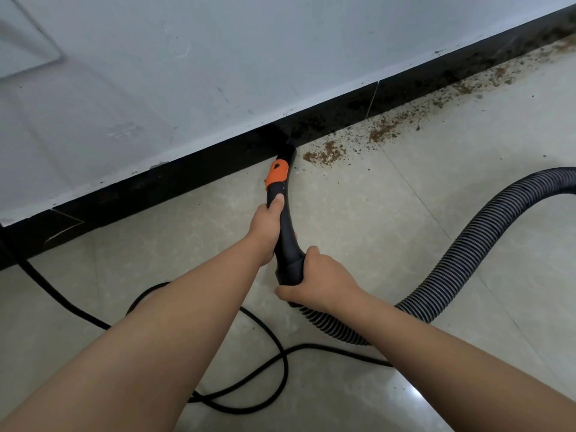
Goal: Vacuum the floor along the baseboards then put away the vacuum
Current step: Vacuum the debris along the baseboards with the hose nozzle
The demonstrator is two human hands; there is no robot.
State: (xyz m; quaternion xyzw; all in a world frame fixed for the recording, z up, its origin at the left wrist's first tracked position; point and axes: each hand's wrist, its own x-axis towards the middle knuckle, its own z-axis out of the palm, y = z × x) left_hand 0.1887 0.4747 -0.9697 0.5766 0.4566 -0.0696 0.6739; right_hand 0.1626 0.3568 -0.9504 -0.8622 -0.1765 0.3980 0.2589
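While both hands clamp the black plastic vacuum wand (285, 232), left hand (265, 227) ahead of right hand (318, 280), nozzle at the black baseboard (187, 176), that looped black power cord (274, 353) could snag, or the nozzle might scatter the brown crumbs (325, 152).

Nozzle (288, 148) touches baseboard (187, 179); debris (327, 152) just right, cord (268, 363) behind.

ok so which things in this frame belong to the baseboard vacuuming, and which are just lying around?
In the job:
- vacuum nozzle, tip at the black baseboard
- left hand and right hand, both gripping it
- ribbed hose
- brown debris on the floor by the baseboard

Just there:
- black cord, looped on the floor
- grey wall
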